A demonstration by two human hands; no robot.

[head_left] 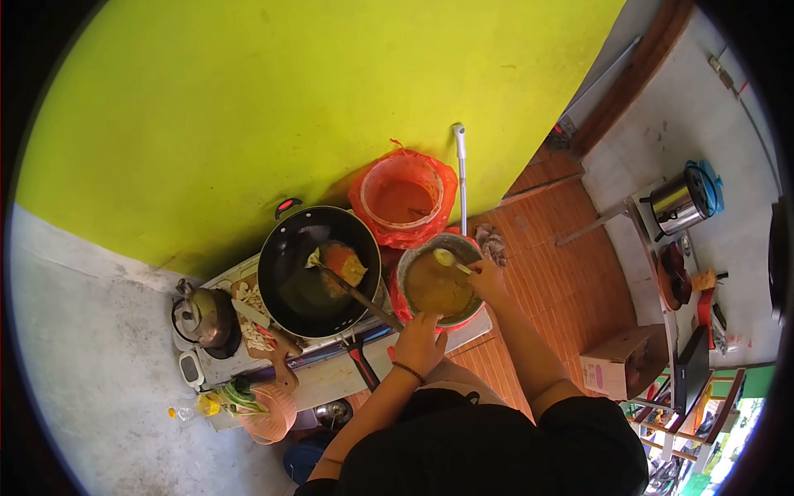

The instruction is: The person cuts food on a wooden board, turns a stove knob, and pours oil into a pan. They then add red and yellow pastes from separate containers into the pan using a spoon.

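My right hand is closed on the handle of a pale spoon, whose bowl is in the brownish liquid in a round pot. My left hand is beside the near rim of that pot, its fingers round the end of a long dark handle. That handle belongs to a spatula, whose pale blade lies in a black wok. In the wok, an orange-red paste sits in yellowish oil next to the blade.
Behind the pot stands a red-wrapped bucket with reddish contents. A kettle, a chopping board with cut food and a knife, and a peach-coloured basket are on the left. A cardboard box and a shelf with a steel pot stand right.
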